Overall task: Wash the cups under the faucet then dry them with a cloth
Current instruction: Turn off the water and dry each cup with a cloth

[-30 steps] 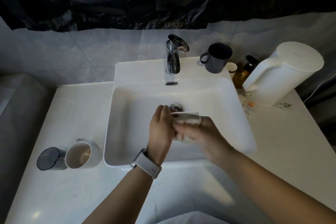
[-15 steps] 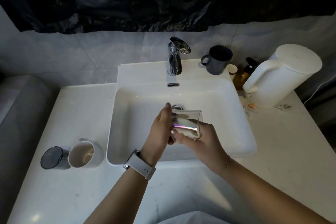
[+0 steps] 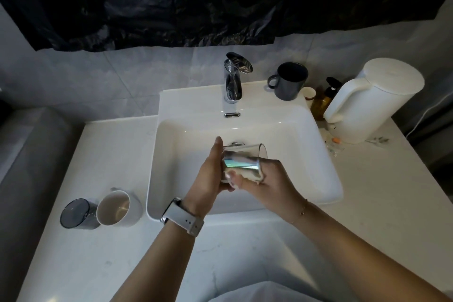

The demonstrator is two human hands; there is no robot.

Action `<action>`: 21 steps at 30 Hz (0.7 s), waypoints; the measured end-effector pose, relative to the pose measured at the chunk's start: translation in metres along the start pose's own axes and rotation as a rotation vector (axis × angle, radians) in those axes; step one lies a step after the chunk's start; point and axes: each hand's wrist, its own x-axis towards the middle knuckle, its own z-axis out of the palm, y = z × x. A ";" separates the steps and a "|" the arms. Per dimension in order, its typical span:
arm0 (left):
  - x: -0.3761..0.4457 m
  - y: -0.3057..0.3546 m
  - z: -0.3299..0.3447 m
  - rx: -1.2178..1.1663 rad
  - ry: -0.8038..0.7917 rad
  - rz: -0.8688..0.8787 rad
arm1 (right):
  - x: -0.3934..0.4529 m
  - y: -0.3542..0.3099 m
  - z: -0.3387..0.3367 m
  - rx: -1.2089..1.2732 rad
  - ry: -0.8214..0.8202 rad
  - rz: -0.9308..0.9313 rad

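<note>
- Nearest you, your two forearms reach out over the white counter [image 3: 282, 240]; a watch [image 3: 182, 219] sits on your left wrist.
- Over the sink [image 3: 318, 167], your right hand [image 3: 267, 181] curls round a clear glass cup [image 3: 242, 160] tipped on its side, pinching a pale cloth [image 3: 247, 176] against it.
- Your left hand [image 3: 208, 176] presses flat, fingers together, on the cup's base.
- Left, a white mug [image 3: 117, 208] and dark cup [image 3: 76, 213] stand touching.
- Farther back: the faucet [image 3: 232, 81], a dark mug [image 3: 289, 81], a white kettle [image 3: 372, 100].
</note>
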 end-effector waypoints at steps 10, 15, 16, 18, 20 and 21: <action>0.003 -0.018 -0.005 0.749 0.066 0.772 | 0.015 -0.015 -0.021 0.985 0.030 0.689; 0.011 -0.004 0.009 0.080 -0.014 0.064 | 0.001 -0.006 -0.023 0.305 0.022 0.104; 0.011 -0.003 0.013 0.085 0.019 0.059 | 0.001 -0.009 -0.024 0.328 0.029 0.126; 0.008 -0.006 0.020 0.184 0.133 0.187 | 0.004 -0.016 -0.024 0.396 0.061 0.212; 0.004 -0.013 0.015 0.438 0.162 0.453 | 0.010 -0.022 -0.028 0.581 0.041 0.410; 0.003 -0.016 0.009 0.618 0.121 0.574 | 0.014 -0.018 -0.032 0.755 0.005 0.577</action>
